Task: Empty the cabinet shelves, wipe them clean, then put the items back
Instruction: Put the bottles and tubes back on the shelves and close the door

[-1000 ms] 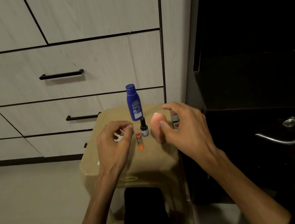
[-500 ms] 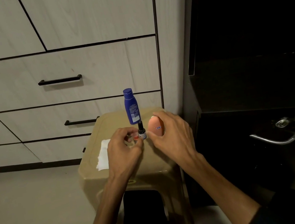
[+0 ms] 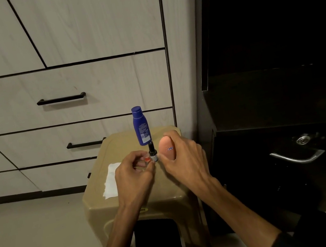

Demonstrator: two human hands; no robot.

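Beige plastic stool [image 3: 127,197] by the drawers holds everything: left hand [image 3: 133,177] pinches the small orange-capped vial [image 3: 147,159], right hand [image 3: 182,159] wraps the upright peach bottle [image 3: 166,147]. Dark dropper bottle [image 3: 152,152] stands upright between them, touching the left fingertips, so left's nearer; blue lotion bottle [image 3: 141,127] just behind

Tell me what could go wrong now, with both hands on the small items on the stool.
1. The left hand pinches the small orange-capped tube right beside the black dropper bottle; lifting may topple that narrow bottle.
2. The right hand grips the peach bottle close to the upright blue lotion bottle, which might get knocked off the beige stool.
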